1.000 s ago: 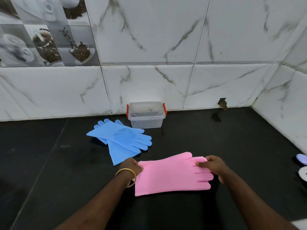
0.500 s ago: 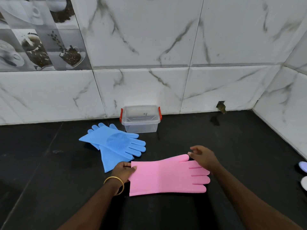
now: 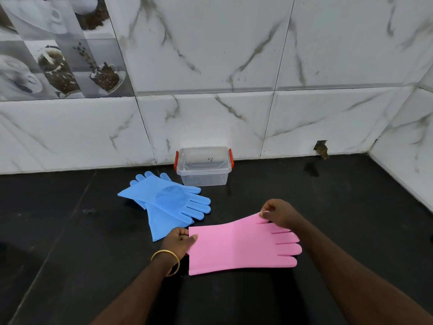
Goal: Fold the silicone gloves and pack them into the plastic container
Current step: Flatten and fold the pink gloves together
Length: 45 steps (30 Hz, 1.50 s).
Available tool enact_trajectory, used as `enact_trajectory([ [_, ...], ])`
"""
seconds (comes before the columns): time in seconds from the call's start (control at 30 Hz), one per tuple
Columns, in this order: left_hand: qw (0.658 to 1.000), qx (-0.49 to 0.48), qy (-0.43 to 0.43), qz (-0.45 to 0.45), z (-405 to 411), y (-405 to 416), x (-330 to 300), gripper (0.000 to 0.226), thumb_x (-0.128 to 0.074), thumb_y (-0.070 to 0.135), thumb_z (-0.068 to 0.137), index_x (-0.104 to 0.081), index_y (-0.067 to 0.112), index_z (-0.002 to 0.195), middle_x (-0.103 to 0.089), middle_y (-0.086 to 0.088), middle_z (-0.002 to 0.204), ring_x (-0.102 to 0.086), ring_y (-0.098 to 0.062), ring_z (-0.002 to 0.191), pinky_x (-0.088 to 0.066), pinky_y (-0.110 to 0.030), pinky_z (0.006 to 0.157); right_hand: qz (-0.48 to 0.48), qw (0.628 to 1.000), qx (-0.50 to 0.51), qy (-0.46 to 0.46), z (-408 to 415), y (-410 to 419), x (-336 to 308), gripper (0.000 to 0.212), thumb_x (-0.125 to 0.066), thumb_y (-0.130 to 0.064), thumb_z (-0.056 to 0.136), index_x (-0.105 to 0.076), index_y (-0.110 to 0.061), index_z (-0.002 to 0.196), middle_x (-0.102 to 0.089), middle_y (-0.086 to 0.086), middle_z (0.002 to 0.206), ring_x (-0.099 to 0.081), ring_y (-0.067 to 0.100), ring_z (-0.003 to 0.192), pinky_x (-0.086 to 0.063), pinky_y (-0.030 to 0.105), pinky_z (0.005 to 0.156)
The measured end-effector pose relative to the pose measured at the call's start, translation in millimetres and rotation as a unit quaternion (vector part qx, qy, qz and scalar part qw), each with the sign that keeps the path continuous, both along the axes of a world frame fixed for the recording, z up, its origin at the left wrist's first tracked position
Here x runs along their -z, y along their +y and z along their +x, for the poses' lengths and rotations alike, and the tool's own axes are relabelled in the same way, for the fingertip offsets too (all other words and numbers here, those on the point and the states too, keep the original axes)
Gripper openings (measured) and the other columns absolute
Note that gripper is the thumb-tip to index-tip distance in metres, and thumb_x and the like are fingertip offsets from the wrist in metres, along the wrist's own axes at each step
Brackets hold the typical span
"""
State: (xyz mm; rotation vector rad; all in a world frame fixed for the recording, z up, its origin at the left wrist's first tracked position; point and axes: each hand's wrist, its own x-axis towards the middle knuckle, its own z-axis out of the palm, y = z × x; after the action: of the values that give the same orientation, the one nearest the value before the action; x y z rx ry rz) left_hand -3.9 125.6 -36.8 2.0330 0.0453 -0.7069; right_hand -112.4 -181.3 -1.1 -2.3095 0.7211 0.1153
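Note:
A pink silicone glove (image 3: 239,247) lies flat on the black counter (image 3: 70,242), cuff to the left, fingers to the right. My left hand (image 3: 179,240) pinches the far corner of the cuff. My right hand (image 3: 280,213) pinches the glove's far edge at the thumb and lifts it slightly. Two blue silicone gloves (image 3: 168,202) lie crossed on the counter, left of and behind the pink one. A clear plastic container (image 3: 203,167) with red clips and its lid on stands against the wall behind them.
Marble-tiled walls (image 3: 210,66) close the counter at the back and on the right. A small hole (image 3: 321,148) shows in the back wall near the corner. A gold bangle (image 3: 167,260) is on my left wrist.
My right hand moved from the glove's fingers to its far edge at the thumb and raised that edge. My left hand stayed at the cuff.

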Motion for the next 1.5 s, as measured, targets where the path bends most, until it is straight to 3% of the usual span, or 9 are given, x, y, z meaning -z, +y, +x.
enact_trajectory([
  [0.17,0.999,0.040,-0.006,-0.029,-7,4,-9,0.057,-0.085,0.038,0.068,-0.050,0.022,0.110,-0.065,-0.005,0.102,-0.065,-0.020,0.092,-0.057,-0.033,0.076,-0.046,0.998,0.051,-0.013,-6,8,26,0.002,-0.065,-0.025,0.089,-0.066,-0.023,0.088,-0.068,-0.004,0.096,-0.062,0.015,0.088,-0.053,0.035,0.083],
  [0.3,0.986,0.129,-0.035,-0.099,-20,13,-6,0.080,-0.087,0.020,0.068,-0.033,0.038,0.125,-0.058,-0.004,0.112,-0.060,-0.019,0.104,-0.053,-0.024,0.079,-0.228,0.956,0.101,-0.152,-17,54,32,0.025,-0.065,-0.026,0.089,-0.068,-0.019,0.112,-0.069,0.000,0.112,-0.063,0.023,0.104,-0.049,0.037,0.092],
  [0.43,0.980,0.172,-0.079,-0.058,-26,19,-4,0.053,-0.085,0.017,0.070,-0.060,0.032,0.114,-0.055,0.008,0.118,-0.054,-0.013,0.108,-0.048,-0.019,0.081,0.025,0.972,0.056,-0.226,-15,138,24,0.047,-0.054,-0.035,0.098,-0.045,-0.023,0.143,-0.046,-0.016,0.138,-0.043,0.003,0.128,-0.033,0.026,0.109],
  [0.53,0.978,0.195,-0.070,-0.010,-27,21,-9,0.069,-0.087,0.020,0.067,-0.055,0.028,0.127,-0.049,0.006,0.125,-0.052,-0.012,0.111,-0.051,-0.024,0.091,0.153,0.963,0.088,-0.203,0,167,32,0.054,-0.048,-0.040,0.100,-0.031,-0.028,0.150,-0.037,-0.013,0.151,-0.037,0.008,0.138,-0.031,0.031,0.114],
  [0.77,0.976,0.204,-0.044,-0.064,-37,18,-37,0.090,-0.084,0.008,0.069,-0.038,0.027,0.144,-0.042,-0.009,0.135,-0.066,-0.022,0.081,-0.059,-0.026,0.060,0.197,0.924,0.199,-0.260,4,168,36,0.049,-0.049,-0.032,0.101,-0.038,-0.021,0.147,-0.041,0.000,0.153,-0.040,0.015,0.137,-0.034,0.028,0.107],
  [0.9,0.976,0.195,-0.062,-0.074,-45,9,-49,0.091,-0.086,0.012,0.066,-0.040,0.032,0.142,-0.042,-0.004,0.137,-0.060,-0.026,0.107,-0.062,-0.029,0.069,0.241,0.891,0.267,-0.276,0,164,32,0.043,-0.048,-0.037,0.101,-0.046,-0.020,0.140,-0.051,-0.004,0.140,-0.047,0.015,0.128,-0.036,0.030,0.105],
  [1.07,0.968,0.193,-0.158,-0.033,-55,-11,-69,0.083,-0.086,0.025,0.068,-0.044,0.031,0.140,-0.042,0.009,0.143,-0.046,-0.016,0.128,-0.046,-0.034,0.106,0.403,0.813,0.325,-0.265,0,141,30,0.044,-0.046,-0.037,0.102,-0.049,-0.016,0.141,-0.054,0.004,0.143,-0.051,0.020,0.129,-0.035,0.039,0.115],
  [1.3,0.951,0.252,-0.179,-0.013,-74,-57,-100,0.079,-0.077,0.018,0.072,-0.039,0.025,0.142,-0.042,0.003,0.140,-0.049,-0.014,0.120,-0.051,-0.030,0.100,0.572,0.684,0.344,-0.293,-11,127,6,0.057,-0.045,-0.052,0.098,-0.052,-0.010,0.136,-0.054,0.012,0.142,-0.047,0.030,0.134,-0.032,0.045,0.117],
  [1.5,0.941,0.302,-0.149,0.018,-95,-114,-110,0.069,-0.075,0.016,0.073,-0.045,0.014,0.136,-0.047,-0.006,0.128,-0.062,-0.019,0.102,-0.059,-0.030,0.081,0.578,0.697,0.323,-0.275,-34,82,-7,0.059,-0.046,-0.059,0.094,-0.060,-0.012,0.127,-0.061,0.013,0.133,-0.057,0.031,0.123,-0.040,0.051,0.111],
])
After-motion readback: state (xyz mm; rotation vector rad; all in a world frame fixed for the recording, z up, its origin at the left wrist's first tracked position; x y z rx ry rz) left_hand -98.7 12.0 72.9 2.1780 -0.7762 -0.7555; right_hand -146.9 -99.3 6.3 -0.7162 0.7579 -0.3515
